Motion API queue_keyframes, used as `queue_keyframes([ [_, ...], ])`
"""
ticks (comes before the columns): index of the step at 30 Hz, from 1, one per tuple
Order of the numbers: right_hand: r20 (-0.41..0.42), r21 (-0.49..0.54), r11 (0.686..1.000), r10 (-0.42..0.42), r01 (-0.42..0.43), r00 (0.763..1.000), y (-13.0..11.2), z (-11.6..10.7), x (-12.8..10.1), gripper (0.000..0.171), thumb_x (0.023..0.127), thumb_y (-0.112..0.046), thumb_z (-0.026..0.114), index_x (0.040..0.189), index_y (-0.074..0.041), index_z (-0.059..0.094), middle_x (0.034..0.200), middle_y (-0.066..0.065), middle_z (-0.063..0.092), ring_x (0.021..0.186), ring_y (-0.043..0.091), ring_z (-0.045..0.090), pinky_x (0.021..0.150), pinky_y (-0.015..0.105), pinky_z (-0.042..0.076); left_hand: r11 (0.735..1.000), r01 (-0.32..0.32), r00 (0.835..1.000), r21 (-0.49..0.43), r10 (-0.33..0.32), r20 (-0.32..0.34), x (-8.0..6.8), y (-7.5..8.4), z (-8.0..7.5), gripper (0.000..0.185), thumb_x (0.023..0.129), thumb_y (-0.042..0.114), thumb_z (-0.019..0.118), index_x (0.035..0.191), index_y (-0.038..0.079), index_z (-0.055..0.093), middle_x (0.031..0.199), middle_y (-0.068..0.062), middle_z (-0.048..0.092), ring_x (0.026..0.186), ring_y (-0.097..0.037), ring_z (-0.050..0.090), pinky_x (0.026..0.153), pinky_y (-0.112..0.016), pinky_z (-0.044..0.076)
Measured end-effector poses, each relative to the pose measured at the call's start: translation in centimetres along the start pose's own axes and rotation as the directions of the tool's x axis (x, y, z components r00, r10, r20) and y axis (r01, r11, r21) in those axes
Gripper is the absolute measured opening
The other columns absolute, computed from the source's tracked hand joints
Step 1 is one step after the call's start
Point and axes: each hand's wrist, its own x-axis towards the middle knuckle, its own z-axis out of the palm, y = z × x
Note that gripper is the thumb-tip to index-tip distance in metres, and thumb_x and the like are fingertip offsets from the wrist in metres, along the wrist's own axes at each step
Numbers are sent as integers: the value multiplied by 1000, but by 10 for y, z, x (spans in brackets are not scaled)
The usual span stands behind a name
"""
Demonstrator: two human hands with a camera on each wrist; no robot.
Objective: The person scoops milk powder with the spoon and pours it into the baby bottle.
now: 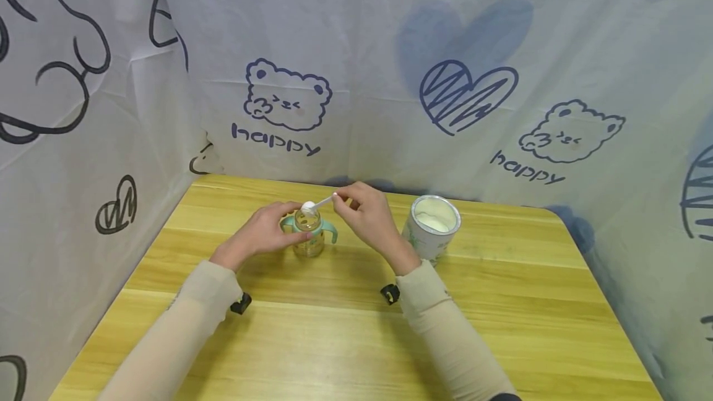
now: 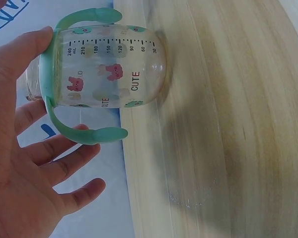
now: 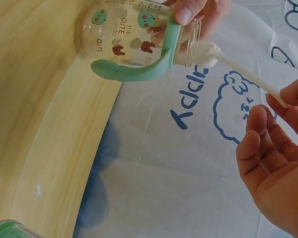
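A: What is seen nearest, and how are the hands set?

B: Two sleeved forearms are laid over the wooden table (image 1: 345,333). The baby bottle (image 1: 308,232) is steadied by the left hand (image 1: 259,234), thumb and fingers curled round its collar. The white scoop (image 1: 315,204) is pinched at its handle end by the right hand (image 1: 367,215).

A: How are those things oriented?

B: The bottle is stood upright, mouth up, green handles out to either side. The scoop's long axis is laid nearly level, its heaped bowl held just over the bottle's mouth, handle running toward the right hand.

A: And around them?

B: An opened powder tin (image 1: 431,228) is stood just right of the right wrist. Bare tabletop is left in front and to the right. Behind, a printed cloth (image 1: 390,79) is hung close along the table's far and left edges.
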Motion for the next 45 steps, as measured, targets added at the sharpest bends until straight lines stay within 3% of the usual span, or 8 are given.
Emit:
queue_keyframes([
  [15,12,-25,998,-63,63,998,0,-4,-4,17,95,-14,71,102,-6,84,94,8,73,69,13,57,57,22,46,1000,-27,1000,10,27,-2,1,-2,-1,79,90,59,77,152,14,56,147,-18,62,135,-41,59,112,-63,48],
  [26,-19,-86,977,-198,196,980,9,-4,-6,13,92,-10,73,94,-7,85,92,7,74,64,11,56,54,22,43,1000,-22,1000,19,22,3,2,-3,-2,81,90,60,77,153,13,55,147,-18,62,135,-41,59,113,-64,48],
  [37,-26,-130,925,-364,358,931,14,-4,-10,10,89,-7,75,92,-7,84,91,6,73,65,19,63,56,24,50,1000,-3,1000,14,3,12,3,-2,-2,81,89,60,77,153,15,55,148,-17,61,136,-41,58,113,-63,47],
  [45,-31,-214,858,-485,468,874,14,-3,-10,8,87,-7,77,91,-10,84,91,6,73,69,15,65,57,24,52,1000,0,1000,16,0,20,4,-3,-2,82,90,62,76,154,15,54,149,-18,60,137,-41,57,114,-63,47],
])
